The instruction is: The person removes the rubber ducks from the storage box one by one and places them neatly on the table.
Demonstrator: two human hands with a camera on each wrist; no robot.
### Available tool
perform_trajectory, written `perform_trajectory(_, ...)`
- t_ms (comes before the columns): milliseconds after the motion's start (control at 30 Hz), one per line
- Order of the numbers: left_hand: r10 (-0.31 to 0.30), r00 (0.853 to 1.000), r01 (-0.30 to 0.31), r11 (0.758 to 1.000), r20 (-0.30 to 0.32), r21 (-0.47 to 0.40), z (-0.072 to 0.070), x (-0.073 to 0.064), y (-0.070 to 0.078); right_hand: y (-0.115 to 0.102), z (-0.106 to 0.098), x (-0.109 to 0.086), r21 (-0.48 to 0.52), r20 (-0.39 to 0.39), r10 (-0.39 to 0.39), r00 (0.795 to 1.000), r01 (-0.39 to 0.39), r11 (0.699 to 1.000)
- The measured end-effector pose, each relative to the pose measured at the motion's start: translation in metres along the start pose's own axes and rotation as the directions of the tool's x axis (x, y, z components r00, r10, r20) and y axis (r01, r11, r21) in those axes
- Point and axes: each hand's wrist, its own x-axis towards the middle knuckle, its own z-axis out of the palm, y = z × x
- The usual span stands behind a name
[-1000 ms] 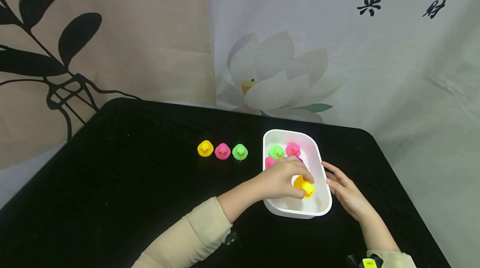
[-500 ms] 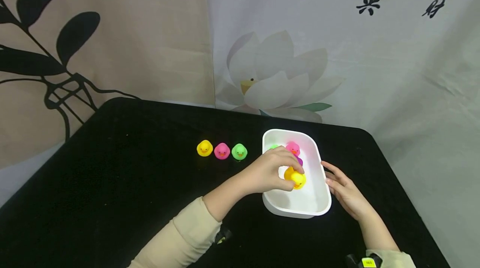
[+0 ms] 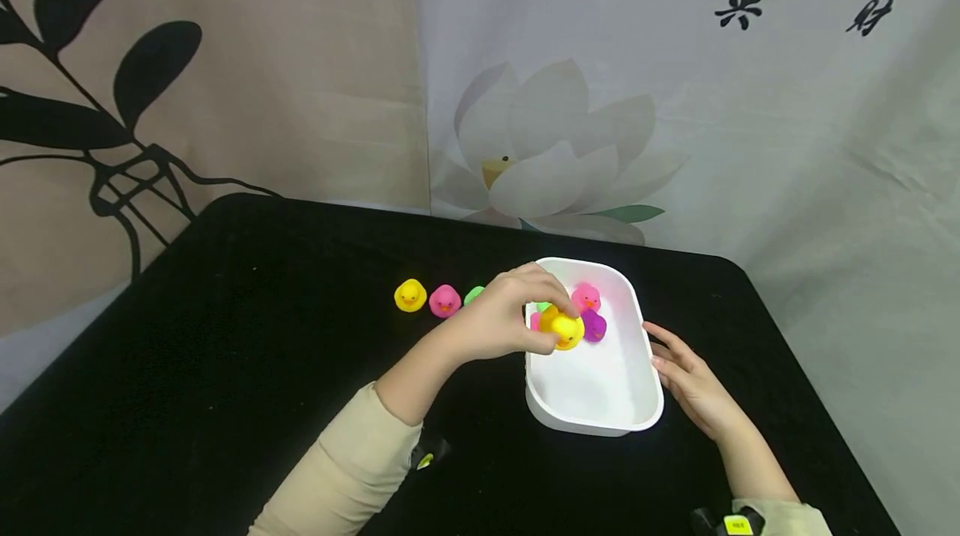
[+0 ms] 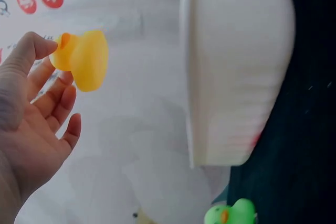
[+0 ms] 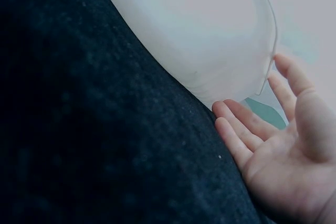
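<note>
Backdrop cloth (image 3: 300, 61) fills the top of my head view, beyond a black table (image 3: 187, 353). On that stands a white tray (image 3: 592, 394). The right hand (image 3: 693, 394) is at the tray's outer right side; my right wrist view adds its spread, loosely straight digits, one tip at the rim. The left hand (image 3: 495, 315) pinches a yellow duck (image 3: 567, 332) over the tray's left part, and only the left wrist view shows me it clear above the rim. Just the head camera gives me the pink duck (image 3: 586, 298) and purple duck (image 3: 594, 326) inside. Left of the tray, a second yellow duck (image 3: 410, 296), a second pink duck (image 3: 445, 301) and a green duck (image 3: 472, 295) stand in a row; the hand half hides the green one there, while the left wrist view shows its orange beak.
</note>
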Motion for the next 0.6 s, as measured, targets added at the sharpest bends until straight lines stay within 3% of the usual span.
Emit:
perform_trajectory(333, 0.06, 0.997, -0.061, 0.998, -0.044, -0.017, -0.034, -0.009, -0.009, 0.0, -0.002, -0.001, 0.001, 0.004, -0.002, 1.0, 0.002, 1.0)
perform_trajectory(600, 0.024, 0.994, -0.029, 0.999, -0.102, -0.041, -0.058, -0.018, -0.018, 0.001, -0.002, 0.0, 0.008, 0.013, -0.007, 1.0, 0.006, 1.0)
